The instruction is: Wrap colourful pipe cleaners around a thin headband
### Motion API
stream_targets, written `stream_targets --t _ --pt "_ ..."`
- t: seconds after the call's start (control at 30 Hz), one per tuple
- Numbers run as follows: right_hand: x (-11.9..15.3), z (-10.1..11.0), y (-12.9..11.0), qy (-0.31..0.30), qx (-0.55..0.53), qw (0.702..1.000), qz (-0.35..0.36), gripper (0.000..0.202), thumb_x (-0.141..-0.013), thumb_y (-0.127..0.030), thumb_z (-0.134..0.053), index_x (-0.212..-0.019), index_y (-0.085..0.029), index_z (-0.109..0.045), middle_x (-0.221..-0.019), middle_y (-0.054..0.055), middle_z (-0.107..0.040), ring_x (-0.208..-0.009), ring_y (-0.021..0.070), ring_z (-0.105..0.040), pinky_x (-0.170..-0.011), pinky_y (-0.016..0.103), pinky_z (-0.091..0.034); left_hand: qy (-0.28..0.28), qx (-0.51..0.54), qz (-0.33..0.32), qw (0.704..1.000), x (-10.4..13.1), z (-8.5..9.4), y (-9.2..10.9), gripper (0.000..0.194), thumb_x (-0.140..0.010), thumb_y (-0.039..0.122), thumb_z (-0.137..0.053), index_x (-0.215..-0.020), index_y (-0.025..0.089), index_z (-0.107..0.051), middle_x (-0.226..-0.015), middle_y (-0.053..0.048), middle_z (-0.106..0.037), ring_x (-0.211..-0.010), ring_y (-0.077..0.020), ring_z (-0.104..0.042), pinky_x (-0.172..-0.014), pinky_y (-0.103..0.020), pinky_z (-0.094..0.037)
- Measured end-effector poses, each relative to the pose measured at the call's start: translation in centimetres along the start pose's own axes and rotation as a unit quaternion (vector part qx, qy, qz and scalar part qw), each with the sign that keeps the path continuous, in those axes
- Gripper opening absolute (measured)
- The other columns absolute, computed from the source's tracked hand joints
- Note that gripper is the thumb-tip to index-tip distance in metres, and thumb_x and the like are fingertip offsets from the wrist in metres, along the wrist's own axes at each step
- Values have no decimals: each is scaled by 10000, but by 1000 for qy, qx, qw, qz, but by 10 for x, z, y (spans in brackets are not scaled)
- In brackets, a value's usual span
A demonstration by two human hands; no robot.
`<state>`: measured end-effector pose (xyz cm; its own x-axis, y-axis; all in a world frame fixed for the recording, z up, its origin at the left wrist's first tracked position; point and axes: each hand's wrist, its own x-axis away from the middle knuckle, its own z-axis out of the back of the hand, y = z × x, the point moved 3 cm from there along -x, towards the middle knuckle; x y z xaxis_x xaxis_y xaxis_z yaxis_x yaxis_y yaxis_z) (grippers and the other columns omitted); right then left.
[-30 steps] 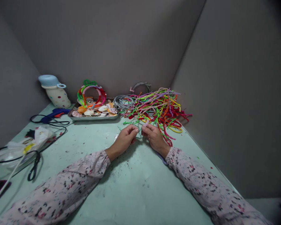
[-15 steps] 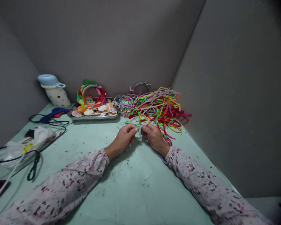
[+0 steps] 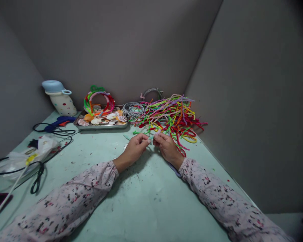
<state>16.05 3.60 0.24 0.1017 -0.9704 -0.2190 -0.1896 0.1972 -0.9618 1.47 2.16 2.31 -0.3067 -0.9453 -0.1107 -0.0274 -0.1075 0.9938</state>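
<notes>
Near the middle of the pale green table (image 3: 141, 205), my left hand (image 3: 136, 148) pinches a thin teal pipe cleaner (image 3: 152, 137) between thumb and fingers. Close beside it on the right, my right hand (image 3: 167, 148) is closed on a light pink pipe cleaner (image 3: 157, 132), right where the teal one meets it. How the two are joined is too small to tell. A teal end (image 3: 126, 137) sticks out left of my left hand. A purple strip (image 3: 173, 169) shows under my right wrist.
Behind my hands are a tangled pile of coloured pipe cleaners (image 3: 176, 112), coiled grey wire (image 3: 134, 110) and a metal tray (image 3: 101, 127) with shells and wrapped hoops. At left are a bottle (image 3: 63, 102), a blue tool (image 3: 56, 123), black cable and a plastic bag (image 3: 17, 161).
Both hands stay almost in place, still pinching. The teal end left of my left hand shows more clearly, and the view has shifted very slightly.
</notes>
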Motion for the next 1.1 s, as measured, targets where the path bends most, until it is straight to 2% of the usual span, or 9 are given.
stream_targets --t 0.2,0.27,0.37,0.5,0.63,0.77,0.9,1.0,1.1 --pt "4 0 -10 21 95 995 35 311 -801 -472 -594 -650 -201 -570 -612 -11 -532 -609 139 -475 -622 285 -403 19 -1 8 1000 -1 2 0 256 -776 401 -628 -806 171 -520 -528 76 -396 -427 -62 -334 -414 -202 -238" --pt "6 -1 -15 49 128 988 65 296 -805 -455 -596 -653 -203 -567 -602 -16 -515 -608 139 -472 -627 287 -405 28 -4 7 1000 -1 3 0 256 -771 400 -632 -805 171 -523 -541 69 -423 -438 -65 -356 -421 -198 -253" --pt "8 -2 -18 86 101 986 102 211 -779 -410 -644 -885 -238 -583 -684 -23 -549 -630 142 -501 -616 284 -423 34 -3 4 999 -2 4 -1 255 -767 398 -638 -809 173 -525 -548 67 -431 -446 -67 -366 -423 -196 -255" --pt "9 -6 -17 60 98 987 109 333 -811 -371 -615 -1127 -280 -558 -787 -8 -601 -665 150 -568 -632 298 -453 26 1 0 1000 -2 3 -2 244 -772 385 -636 -815 173 -522 -535 77 -397 -437 -62 -340 -420 -194 -247" --pt "10 -6 -15 54 120 985 113 243 -837 -362 -585 -1053 -255 -608 -894 19 -627 -690 146 -592 -623 292 -466 18 -27 -14 999 -1 2 0 218 -790 365 -622 -828 173 -527 -527 79 -396 -439 -62 -339 -420 -190 -246" --pt "8 -5 -14 63 125 984 113 214 -829 -371 -598 -998 -241 -612 -881 16 -644 -692 145 -606 -616 286 -475 45 -82 -33 995 1 3 2 220 -786 372 -629 -843 168 -567 -546 64 -459 -442 -70 -392 -426 -195 -291" --pt "7 -5 -15 71 119 984 108 212 -815 -376 -612 -970 -231 -614 -871 18 -650 -694 150 -620 -607 284 -481 84 -113 -64 988 3 6 1 251 -788 394 -623 -894 166 -622 -732 7 -602 -487 -82 -479 -446 -208 -363" --pt "6 -5 -16 75 117 984 106 209 -813 -376 -612 -952 -220 -617 -846 18 -651 -673 143 -623 -602 278 -491 110 -176 -122 971 5 7 5 207 -804 356 -619 -866 164 -664 -880 -36 -641 -653 -113 -566 -541 -216 -424" --pt "6 -5 -16 77 118 984 105 235 -808 -387 -614 -955 -205 -616 -827 16 -649 -658 137 -627 -603 273 -503 128 -257 -183 940 7 8 10 146 -817 298 -621 -857 172 -683 -860 -37 -647 -712 -120 -572 -601 -223 -435"
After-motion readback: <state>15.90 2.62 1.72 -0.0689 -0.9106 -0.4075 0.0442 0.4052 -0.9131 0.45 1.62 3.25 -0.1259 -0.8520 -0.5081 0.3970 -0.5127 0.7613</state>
